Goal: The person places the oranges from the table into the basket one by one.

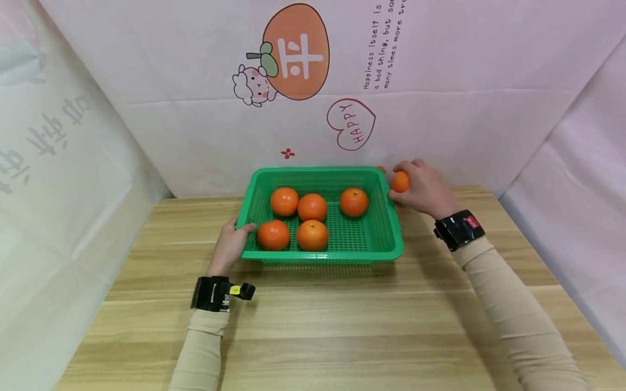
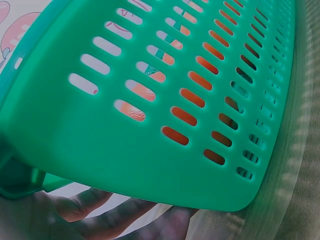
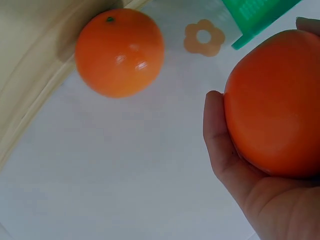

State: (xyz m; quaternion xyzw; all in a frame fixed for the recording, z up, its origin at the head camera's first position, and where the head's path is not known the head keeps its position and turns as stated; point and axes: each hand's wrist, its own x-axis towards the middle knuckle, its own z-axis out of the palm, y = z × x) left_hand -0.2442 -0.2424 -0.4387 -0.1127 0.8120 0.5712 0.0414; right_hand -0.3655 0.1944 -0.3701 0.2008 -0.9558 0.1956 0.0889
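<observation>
A green plastic basket stands on the table with several oranges inside, mostly toward its left half. My left hand grips the basket's left side, thumb over the rim. The left wrist view shows its fingers against the slotted green wall. Just outside the basket's right end, my right hand holds an orange, fingers and thumb curled round it. Another orange sits by the table's back edge in the right wrist view; the head view does not show it.
Behind the wooden table hangs a white cloth printed with cartoons and lettering, close behind the basket. More pale cloth closes off the right side and the left. The table's front part lies between the two forearms.
</observation>
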